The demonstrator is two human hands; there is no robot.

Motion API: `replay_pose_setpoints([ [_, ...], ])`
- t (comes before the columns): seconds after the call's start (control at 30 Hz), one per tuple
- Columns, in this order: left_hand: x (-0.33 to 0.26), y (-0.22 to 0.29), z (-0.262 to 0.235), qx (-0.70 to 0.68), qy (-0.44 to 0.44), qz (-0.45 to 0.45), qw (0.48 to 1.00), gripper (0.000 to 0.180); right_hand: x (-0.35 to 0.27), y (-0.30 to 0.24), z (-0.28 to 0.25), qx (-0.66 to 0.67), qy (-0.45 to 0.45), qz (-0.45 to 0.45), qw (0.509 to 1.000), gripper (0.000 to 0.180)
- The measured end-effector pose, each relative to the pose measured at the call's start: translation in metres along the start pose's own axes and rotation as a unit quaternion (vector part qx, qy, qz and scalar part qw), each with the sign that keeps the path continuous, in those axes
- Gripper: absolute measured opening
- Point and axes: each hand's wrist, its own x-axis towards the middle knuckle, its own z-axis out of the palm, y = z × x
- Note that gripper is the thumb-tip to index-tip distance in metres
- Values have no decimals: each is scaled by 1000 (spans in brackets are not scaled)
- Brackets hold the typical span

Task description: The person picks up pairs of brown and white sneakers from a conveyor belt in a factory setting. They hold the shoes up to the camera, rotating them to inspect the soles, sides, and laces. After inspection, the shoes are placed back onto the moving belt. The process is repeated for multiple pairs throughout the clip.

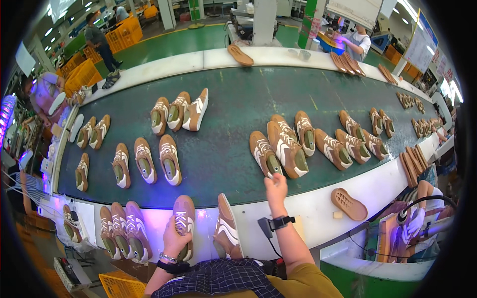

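Note:
My left hand (175, 240) is wrapped round the heel end of a brown sneaker (184, 212) with white laces, standing on the white ledge close to my body. My right hand (276, 187) reaches out over the green belt (223, 149), its fingers closed at the heel of another brown sneaker (261, 148) whose toe points away from me. Right beside that one stand more sneakers, the closest a brown and white sneaker (288, 149). Between my forearms a single sneaker (227, 226) leans on its side on the ledge. Three sneakers (119, 231) are lined up left of my left hand.
Several sneakers (169, 160) stand in groups across the belt. A loose brown sole (349, 204) lies on the near ledge (308, 208), another sole (240, 55) on the far ledge. Co-workers sit at both ends; a gloved worker's hand (416, 222) is at the right. A yellow crate (121, 285) stands low left.

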Motion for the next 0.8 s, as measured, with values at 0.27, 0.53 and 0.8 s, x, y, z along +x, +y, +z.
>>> replay_pose_setpoints([
  [0.27, -4, -39, -16, 1, 18, -7, 1000, 79, 22, 13, 15, -46, -6, 49, 998, 55],
  [0.53, -9, -16, -23, -8, 1, -33, 999, 79, 3, -9, 57, -63, -54, 43, 996, 72],
  [0.8, -12, -28, -12, 33, 50, -10, 998, 82, 45, -13, 96, -86, -55, 140, 985, 75],
])
